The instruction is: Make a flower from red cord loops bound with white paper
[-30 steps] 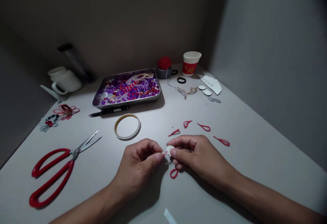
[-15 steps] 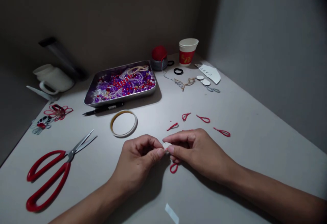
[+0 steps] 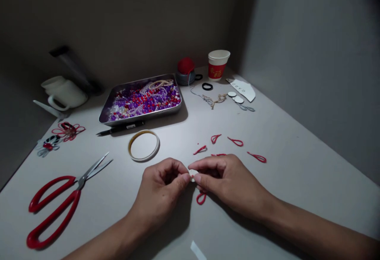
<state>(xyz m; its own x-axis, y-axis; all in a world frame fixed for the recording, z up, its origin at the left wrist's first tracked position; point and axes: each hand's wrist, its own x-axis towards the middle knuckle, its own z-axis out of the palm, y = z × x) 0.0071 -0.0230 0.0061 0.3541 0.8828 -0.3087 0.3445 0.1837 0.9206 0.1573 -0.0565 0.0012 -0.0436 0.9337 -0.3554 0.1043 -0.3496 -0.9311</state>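
Between the fingertips of both hands is a small round white disc (image 3: 192,174), with a bit of red at its lower edge. My left hand (image 3: 166,183) pinches its left side, thumb and forefinger together. From the other side my right hand (image 3: 227,179) grips it between thumb and fingers. A red yarn loop (image 3: 201,198) shows just below the right fingertips; whether it is attached to the disc I cannot tell. Beyond the hands lie several more red yarn loops, among them one loop (image 3: 236,141) and another loop (image 3: 257,157) farther right.
Red-handled scissors (image 3: 80,181) lie partly spread at left, near a tape roll (image 3: 143,158). Behind are a pen (image 3: 120,128), a bead tray (image 3: 142,115), yarn balls (image 3: 185,72) and a paper cup (image 3: 218,66). White discs (image 3: 238,99) sit by a card piece (image 3: 243,89). A white strip (image 3: 197,249) is in front.
The view has tilted up slightly, so most things sit a little lower. Both hands keep their pinch on the white disc, which has turned slightly.
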